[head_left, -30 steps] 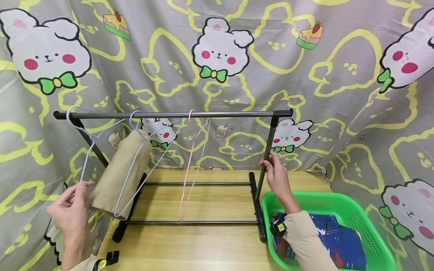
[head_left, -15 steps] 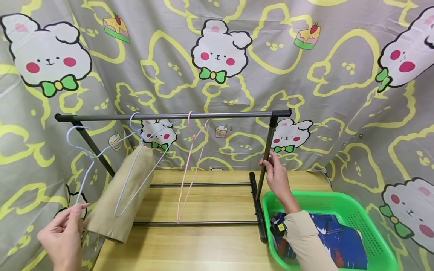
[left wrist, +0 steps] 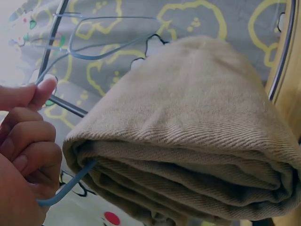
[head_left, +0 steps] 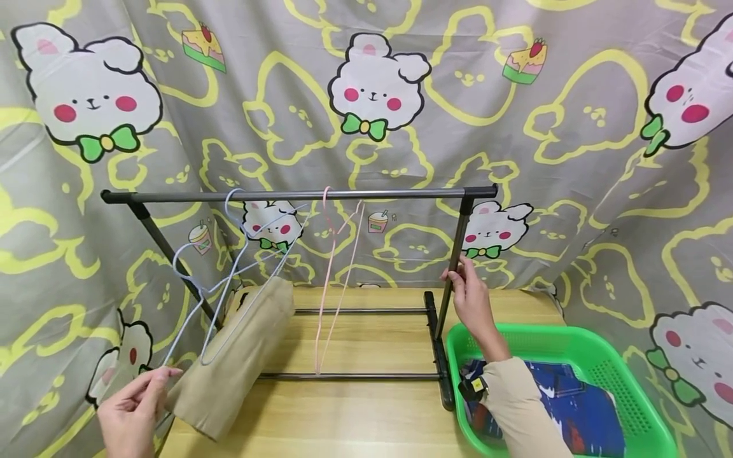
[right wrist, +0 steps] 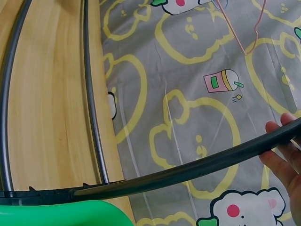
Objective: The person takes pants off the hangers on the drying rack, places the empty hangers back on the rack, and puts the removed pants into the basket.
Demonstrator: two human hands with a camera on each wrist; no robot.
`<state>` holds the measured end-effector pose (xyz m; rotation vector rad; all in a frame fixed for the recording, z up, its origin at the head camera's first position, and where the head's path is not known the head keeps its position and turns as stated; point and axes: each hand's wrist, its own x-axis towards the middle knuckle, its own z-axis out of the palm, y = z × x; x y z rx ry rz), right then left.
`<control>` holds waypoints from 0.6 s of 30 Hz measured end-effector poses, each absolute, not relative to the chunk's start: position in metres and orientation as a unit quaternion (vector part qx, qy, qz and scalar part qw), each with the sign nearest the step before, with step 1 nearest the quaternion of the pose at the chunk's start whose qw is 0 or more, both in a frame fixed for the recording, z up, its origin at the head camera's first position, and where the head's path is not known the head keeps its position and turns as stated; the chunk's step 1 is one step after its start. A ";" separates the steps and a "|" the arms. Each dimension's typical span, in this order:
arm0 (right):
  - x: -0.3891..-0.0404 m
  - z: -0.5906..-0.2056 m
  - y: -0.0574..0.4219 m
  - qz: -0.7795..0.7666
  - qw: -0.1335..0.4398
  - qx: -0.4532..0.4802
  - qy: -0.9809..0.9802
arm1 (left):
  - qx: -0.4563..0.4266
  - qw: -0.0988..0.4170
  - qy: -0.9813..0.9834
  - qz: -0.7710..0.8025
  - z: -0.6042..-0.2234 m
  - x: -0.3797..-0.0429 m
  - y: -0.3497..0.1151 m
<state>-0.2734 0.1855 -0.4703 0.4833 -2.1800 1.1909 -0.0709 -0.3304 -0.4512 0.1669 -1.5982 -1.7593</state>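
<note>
My left hand [head_left: 132, 410] pinches one shoulder of a light blue wire hanger [head_left: 183, 327] between thumb and forefinger. Folded khaki cloth [head_left: 237, 366], perhaps trousers, hangs over its lower bar; the left wrist view shows thick layers around the wire [left wrist: 70, 186]. This hanger's hook is off the rail, below and in front of it. My right hand [head_left: 472, 302] holds the right upright [head_left: 454, 254] of a black clothes rack; in the right wrist view its fingers [right wrist: 277, 165] lie around the tube. A second blue hanger [head_left: 228, 286] hangs bare on the rail [head_left: 401, 194], overlapping the cloth.
A pink hanger [head_left: 323, 286] hangs bare mid-rail. The rack stands on a wooden table [head_left: 343, 420]. At the right, a green basket [head_left: 635, 394] holds dark blue patterned clothing [head_left: 584, 407]. A printed curtain [head_left: 372, 152] surrounds the back and sides.
The held hanger has come off the rail, dropped lower, then shifted right with the khaki cloth. My left hand moved down and then right; the right hand stays on the upright.
</note>
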 end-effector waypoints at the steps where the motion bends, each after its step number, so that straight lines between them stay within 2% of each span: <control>1: -0.273 -0.470 0.186 0.448 0.301 0.183 -0.821 | 0.051 0.364 -0.630 -0.684 -0.453 -0.070 -0.330; 18: -0.274 -0.470 0.186 0.454 0.290 0.182 -0.823 | 0.008 0.267 -0.753 -0.601 -0.478 -0.056 -0.317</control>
